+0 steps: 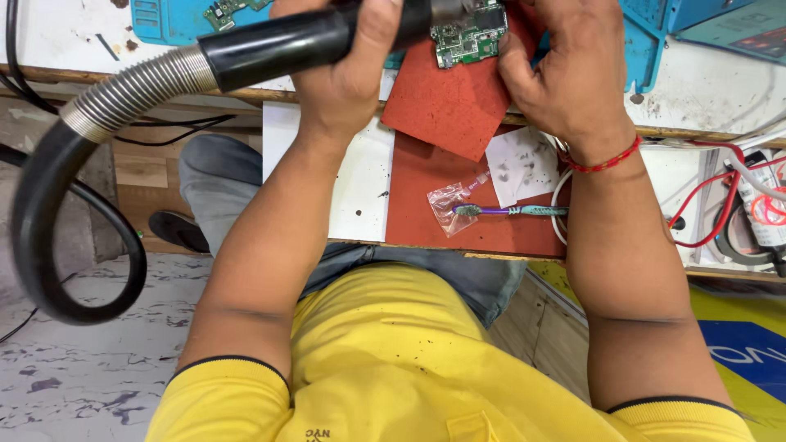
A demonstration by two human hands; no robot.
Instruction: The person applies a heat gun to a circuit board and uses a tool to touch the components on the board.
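My left hand (344, 74) grips the black handle of a hot-air tool (270, 45), held across the top of the view; a ribbed metal hose (135, 90) runs from it into a thick black hose (33, 213) that loops down at the left. My right hand (565, 74), with a red thread around the wrist, rests its fingers on the edge of a green circuit board (467, 37). The board lies on a red mat (446, 106) at the bench edge. The tool's nozzle end is hidden behind my left hand.
A purple-and-teal toothbrush (512, 210), a small clear plastic bag (446, 205) and a stained white paper (524, 164) lie on a lower red surface. A blue work mat (164, 20) with another board (229, 10) is at the top left. Red and white wires (704, 205) hang at the right.
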